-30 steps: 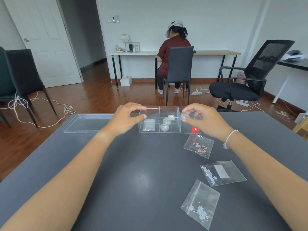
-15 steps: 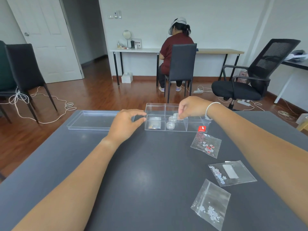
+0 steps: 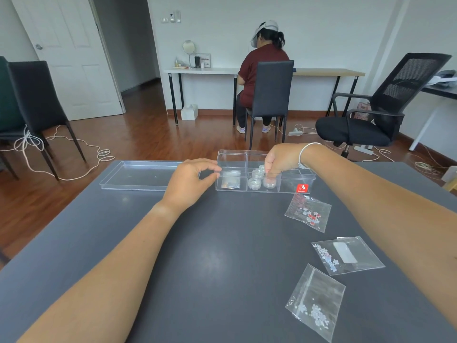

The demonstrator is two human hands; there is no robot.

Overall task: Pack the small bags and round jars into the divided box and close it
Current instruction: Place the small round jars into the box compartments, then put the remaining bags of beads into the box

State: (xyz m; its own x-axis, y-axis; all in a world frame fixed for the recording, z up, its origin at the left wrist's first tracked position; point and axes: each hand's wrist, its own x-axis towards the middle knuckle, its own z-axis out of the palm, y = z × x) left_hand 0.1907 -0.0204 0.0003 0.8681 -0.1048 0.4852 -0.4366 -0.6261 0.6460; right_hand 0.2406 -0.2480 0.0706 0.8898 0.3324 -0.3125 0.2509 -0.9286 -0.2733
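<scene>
so right now the divided box (image 3: 265, 173) sits at the far edge of the dark grey table (image 3: 197, 268), long axis running left to right, three compartments in a row. Left compartment already has one small bag (image 3: 231, 180) in it, and the middle one holds the round jars (image 3: 254, 183), four as far as I can count. The right hand (image 3: 280, 159) is dipped into that middle compartment with its fingertips pinched on the jar at the front right corner (image 3: 269, 182), looks like it's just being set down, though I can't tell how firm the grip is. The left hand (image 3: 191, 180) is at the box's left end wall, thumb and fingers curled and closing toward each other right against the corner, I'd say steadying it, but whether it really clamps the wall is hard to see. Three more bags lie loose on the right side of the table, nearer me than the box: the red bead bag (image 3: 308, 212) just in front of the empty right compartment, then the white bead bag (image 3: 346, 254), then the nearest bag (image 3: 315, 302). All are on the right hand's side, so that's the obvious one to fetch them, pulling back toward me. The clear lid (image 3: 138, 174) lies flat just left of the box, right by the left hand. Only label is a red sticker (image 3: 302, 188) with a white logo on the front right corner, text too small to read
</scene>
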